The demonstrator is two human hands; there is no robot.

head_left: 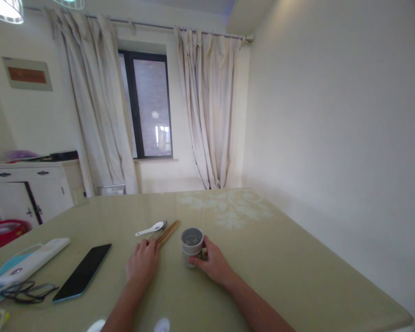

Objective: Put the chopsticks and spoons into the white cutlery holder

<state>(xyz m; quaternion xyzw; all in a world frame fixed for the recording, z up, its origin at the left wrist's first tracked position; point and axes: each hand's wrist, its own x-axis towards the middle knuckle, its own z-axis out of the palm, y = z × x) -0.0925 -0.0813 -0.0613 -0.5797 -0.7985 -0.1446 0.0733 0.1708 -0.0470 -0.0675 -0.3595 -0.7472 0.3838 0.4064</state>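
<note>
A grey cylindrical utensil holder (191, 251) with small drain holes in its bottom stands upright on the table. My right hand (212, 263) is closed around its right side, thumb at the front. Nothing shows inside the holder. To its left, my left hand (143, 258) is closed over the near end of a bundle of wooden chopsticks (169, 233), which lies on the table pointing away from me. Just beyond that hand lie a white spoon (155, 228) and a metal spoon (163, 225), partly hidden by the hand and the chopsticks.
On the left of the table (297, 276) are a black-screened phone (85, 272), glasses (27, 291), a long white device (34, 260) and a blue mask (2, 272). A wall runs along the table's right side. A white cabinet (51, 186) stands at the far left.
</note>
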